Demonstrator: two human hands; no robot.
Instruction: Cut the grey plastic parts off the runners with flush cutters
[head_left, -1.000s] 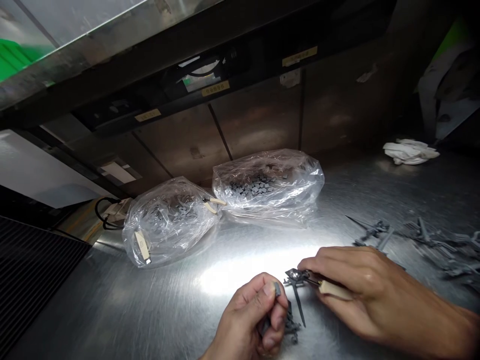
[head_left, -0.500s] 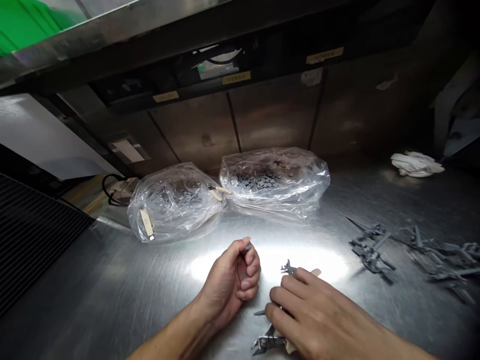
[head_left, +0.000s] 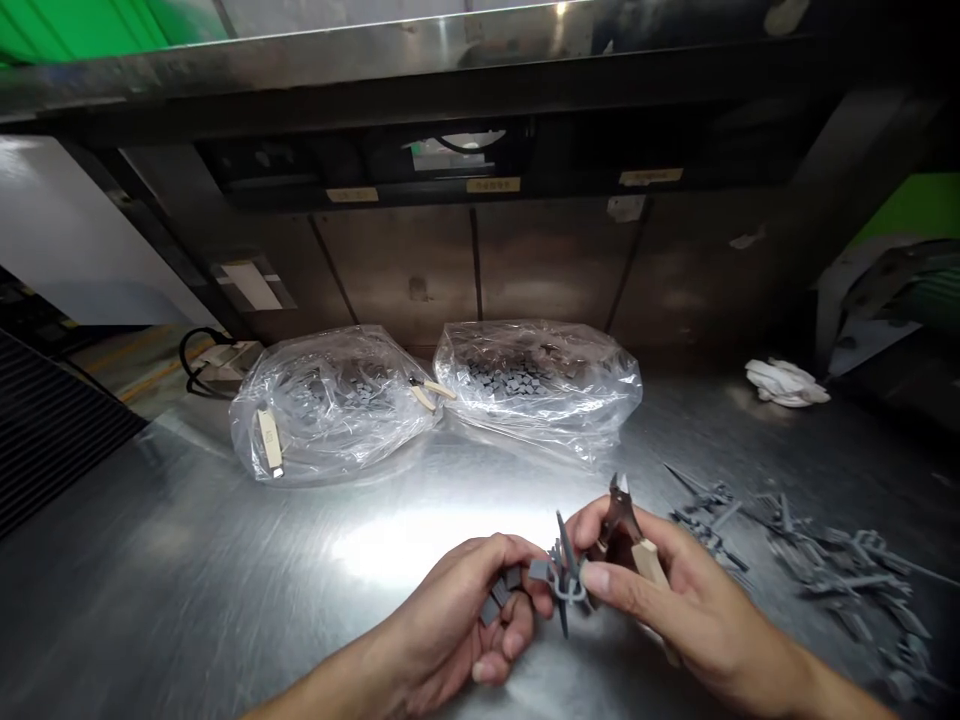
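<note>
My left hand (head_left: 450, 610) is half curled, palm turned inward, with several small grey blocky pieces (head_left: 495, 598) in its fingers. Between thumb and forefinger it meets a grey plastic sprue (head_left: 568, 585), a branched moulding with a long pointed runner. My right hand (head_left: 705, 610) pinches the other side of that sprue with its thumb. The same hand holds a pair of side cutters (head_left: 648, 563) with cream handles, jaws pointing up and away from the sprue. Both hands are close together over the metal table (head_left: 225, 590).
Two clear plastic bags of grey pieces, a left bag (head_left: 337, 430) and a right bag (head_left: 547, 425), lie at the back. Cream-handled tools (head_left: 270, 442) rest on the left one. Loose grey sprues (head_left: 840, 570) are heaped at right, near a white cloth (head_left: 786, 383).
My right hand has lifted the side cutters and a grey sprue off the table and brought them to my left hand. The left fingers have loosened, showing the pieces. The view has levelled.
</note>
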